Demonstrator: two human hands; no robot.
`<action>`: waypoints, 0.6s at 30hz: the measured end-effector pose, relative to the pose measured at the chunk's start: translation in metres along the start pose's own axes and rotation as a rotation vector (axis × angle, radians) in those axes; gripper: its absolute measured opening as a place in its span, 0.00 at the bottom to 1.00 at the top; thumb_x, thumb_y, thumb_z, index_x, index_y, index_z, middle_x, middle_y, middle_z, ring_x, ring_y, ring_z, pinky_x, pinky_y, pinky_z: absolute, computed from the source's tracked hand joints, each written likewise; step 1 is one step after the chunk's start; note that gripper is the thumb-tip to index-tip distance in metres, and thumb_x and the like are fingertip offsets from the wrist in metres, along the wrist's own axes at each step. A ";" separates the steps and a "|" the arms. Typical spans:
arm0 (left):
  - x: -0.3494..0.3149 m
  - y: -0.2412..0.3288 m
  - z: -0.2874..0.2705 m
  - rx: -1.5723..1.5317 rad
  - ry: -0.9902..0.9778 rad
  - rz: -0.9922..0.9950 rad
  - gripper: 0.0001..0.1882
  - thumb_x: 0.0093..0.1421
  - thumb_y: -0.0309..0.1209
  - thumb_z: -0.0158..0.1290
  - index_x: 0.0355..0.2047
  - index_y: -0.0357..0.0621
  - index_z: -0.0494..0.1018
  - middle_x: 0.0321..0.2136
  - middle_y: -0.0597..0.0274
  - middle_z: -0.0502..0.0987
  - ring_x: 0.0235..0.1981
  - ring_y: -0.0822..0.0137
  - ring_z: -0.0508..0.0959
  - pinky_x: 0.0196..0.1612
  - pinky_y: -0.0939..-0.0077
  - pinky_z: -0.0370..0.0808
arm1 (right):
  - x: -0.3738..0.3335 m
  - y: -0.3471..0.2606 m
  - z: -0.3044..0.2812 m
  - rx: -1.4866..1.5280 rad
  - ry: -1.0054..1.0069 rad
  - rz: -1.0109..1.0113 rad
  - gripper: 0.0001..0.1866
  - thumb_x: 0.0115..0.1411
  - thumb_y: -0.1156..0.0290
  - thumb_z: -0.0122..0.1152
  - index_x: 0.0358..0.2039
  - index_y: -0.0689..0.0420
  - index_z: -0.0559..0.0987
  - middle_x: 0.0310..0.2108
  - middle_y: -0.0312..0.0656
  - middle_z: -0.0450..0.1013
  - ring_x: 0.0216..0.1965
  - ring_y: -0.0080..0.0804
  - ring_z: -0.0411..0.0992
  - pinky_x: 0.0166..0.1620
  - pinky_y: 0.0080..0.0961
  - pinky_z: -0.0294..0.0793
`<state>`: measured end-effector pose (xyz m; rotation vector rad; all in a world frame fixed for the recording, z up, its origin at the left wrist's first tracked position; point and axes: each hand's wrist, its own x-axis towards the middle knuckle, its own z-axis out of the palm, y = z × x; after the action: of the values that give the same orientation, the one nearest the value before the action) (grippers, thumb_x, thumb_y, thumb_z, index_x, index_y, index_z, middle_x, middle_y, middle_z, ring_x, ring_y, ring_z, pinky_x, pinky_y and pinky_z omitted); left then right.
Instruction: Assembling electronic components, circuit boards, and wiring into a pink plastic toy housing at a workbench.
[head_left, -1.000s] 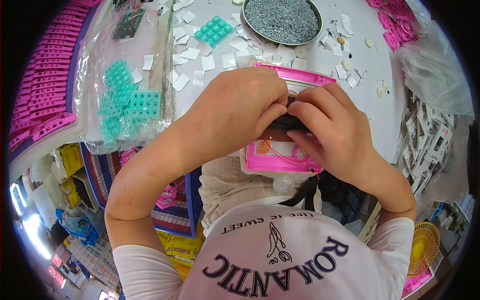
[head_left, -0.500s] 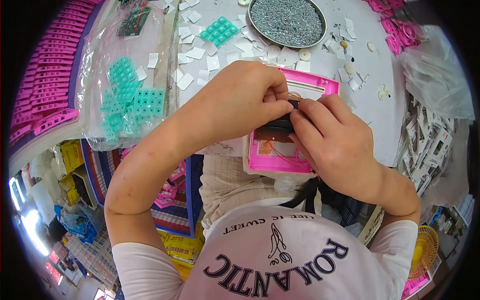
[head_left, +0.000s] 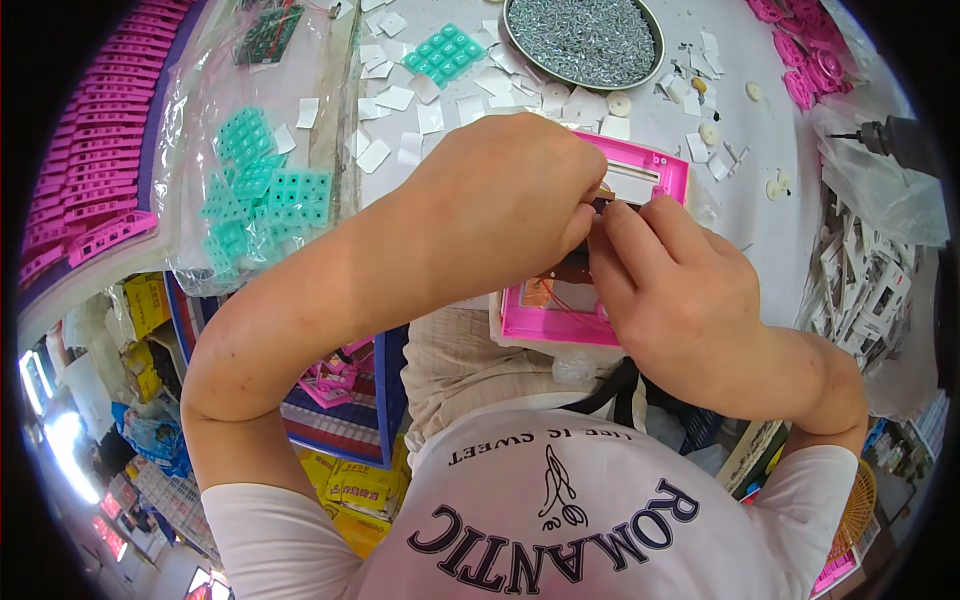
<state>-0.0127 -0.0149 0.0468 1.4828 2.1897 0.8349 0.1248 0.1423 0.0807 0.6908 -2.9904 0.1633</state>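
A pink rectangular plastic housing (head_left: 545, 328) lies at the near edge of the table, in front of my body. My left hand (head_left: 530, 195) is over its middle, fingers curled in and closed, back of the hand covering most of what lies beneath. My right hand (head_left: 680, 300) meets it from the right, thumb and bent fingers pinched together over the same spot. What either holds is hidden. Between them a brown and black part (head_left: 574, 270) shows inside the housing. Thin red wires (head_left: 548, 291) run across the housing's near end.
A round metal pan (head_left: 585, 45) of small screws stands at the back. Teal keypads (head_left: 300, 197) lie in clear plastic on the left, beside stacked pink parts (head_left: 95, 150). White paper squares (head_left: 395, 98) are scattered behind my hands. A dark screwdriver-like tool (head_left: 895, 143) juts in at right.
My left hand has shifted slightly right and rolled over, now hiding more of the black part. The right hand has moved slightly right. The dark tool has appeared at the right edge.
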 end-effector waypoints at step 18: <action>0.011 -0.001 -0.013 -0.121 -0.171 -0.060 0.07 0.55 0.26 0.58 0.29 0.33 0.77 0.22 0.48 0.77 0.24 0.52 0.78 0.30 0.62 0.74 | 0.001 0.002 0.000 0.013 -0.042 -0.013 0.23 0.42 0.72 0.64 0.41 0.67 0.80 0.41 0.43 0.75 0.38 0.36 0.73 0.31 0.26 0.78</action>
<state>-0.0251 -0.0087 0.0563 1.3711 2.0117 0.7761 0.1229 0.1431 0.0803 0.7242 -3.0263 0.1699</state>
